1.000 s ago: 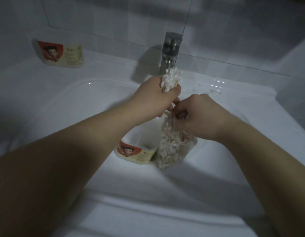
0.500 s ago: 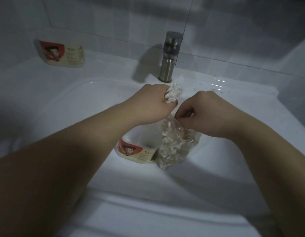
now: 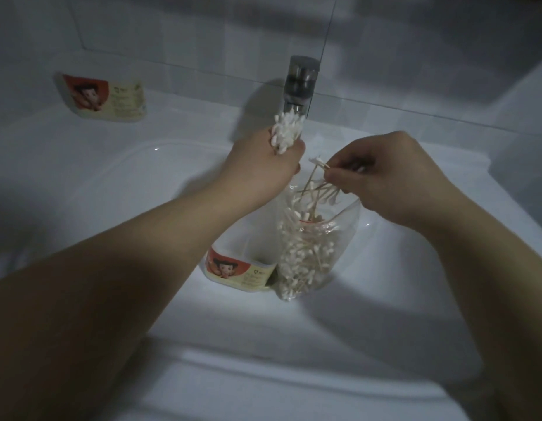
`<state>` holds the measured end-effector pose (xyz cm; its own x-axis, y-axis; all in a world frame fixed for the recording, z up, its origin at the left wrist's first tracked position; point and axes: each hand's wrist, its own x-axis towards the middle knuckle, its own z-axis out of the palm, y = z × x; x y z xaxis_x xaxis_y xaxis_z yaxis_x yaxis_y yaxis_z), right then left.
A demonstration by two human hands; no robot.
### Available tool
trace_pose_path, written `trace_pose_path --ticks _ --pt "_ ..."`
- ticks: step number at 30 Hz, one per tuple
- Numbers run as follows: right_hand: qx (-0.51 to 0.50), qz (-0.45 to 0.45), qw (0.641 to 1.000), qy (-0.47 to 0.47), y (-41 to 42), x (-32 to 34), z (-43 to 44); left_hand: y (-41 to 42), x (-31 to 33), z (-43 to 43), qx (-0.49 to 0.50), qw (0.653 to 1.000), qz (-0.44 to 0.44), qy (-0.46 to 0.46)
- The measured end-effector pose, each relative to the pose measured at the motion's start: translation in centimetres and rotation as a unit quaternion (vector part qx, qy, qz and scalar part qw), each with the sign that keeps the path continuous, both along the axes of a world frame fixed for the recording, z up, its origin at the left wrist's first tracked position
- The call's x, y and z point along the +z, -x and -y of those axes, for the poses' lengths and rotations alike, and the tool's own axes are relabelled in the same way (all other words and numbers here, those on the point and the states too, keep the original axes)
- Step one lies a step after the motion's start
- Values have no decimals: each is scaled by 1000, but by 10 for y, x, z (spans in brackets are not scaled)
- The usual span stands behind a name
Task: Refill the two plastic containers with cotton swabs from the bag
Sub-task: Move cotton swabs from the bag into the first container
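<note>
Lifted a little since the earlier frame: left hand [image 3: 263, 168], fist now up in front of the faucet [image 3: 300, 83] base, fingers curled tight round a bundle of cotton swabs [image 3: 286, 133], white tips poking out the top. Also shifted: right hand [image 3: 382, 174], drawn up off the bag [image 3: 309, 247] mouth, fingers pinching a few loose swabs [image 3: 317, 189], stems fanning down into the opening. Bag clear plastic, upright in the sink [image 3: 111, 183] basin, roughly half full of swabs, touching or just beside the near container [image 3: 242, 270], cannot tell which. Near container open-topped, red and cream label, standing on the basin floor left of the bag; contents not visible. Second container [image 3: 104, 98], same label, back left on the worktop [image 3: 187, 117] against the tiled wall [image 3: 172, 34], well apart from both hands. White glossy basin, dim room, brighter patch on the near slope. Raised rim all round the basin; faucet close behind the left fist; open basin room left of the near container and right of the bag; broad front lip between the forearms
</note>
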<state>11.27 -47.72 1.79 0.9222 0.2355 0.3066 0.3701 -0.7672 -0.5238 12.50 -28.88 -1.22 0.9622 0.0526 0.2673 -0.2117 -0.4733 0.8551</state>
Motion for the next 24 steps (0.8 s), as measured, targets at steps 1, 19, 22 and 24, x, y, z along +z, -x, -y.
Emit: trace_pose_path --ticks 1,19,22,24 --pt "-2 -1 1000 -13 0 0 0 0 0 1 -2 1000 3 29" --pt "27 -37 985 -167 -1 2 7 -4 -6 8 -88 968 -104 211" --pt "31 -32 980 -195 -2 2 7 0 -5 8 -96 969 -104 203" --pt "32 -27 977 -210 -3 2 7 -1 -5 8 -106 964 -114 217"
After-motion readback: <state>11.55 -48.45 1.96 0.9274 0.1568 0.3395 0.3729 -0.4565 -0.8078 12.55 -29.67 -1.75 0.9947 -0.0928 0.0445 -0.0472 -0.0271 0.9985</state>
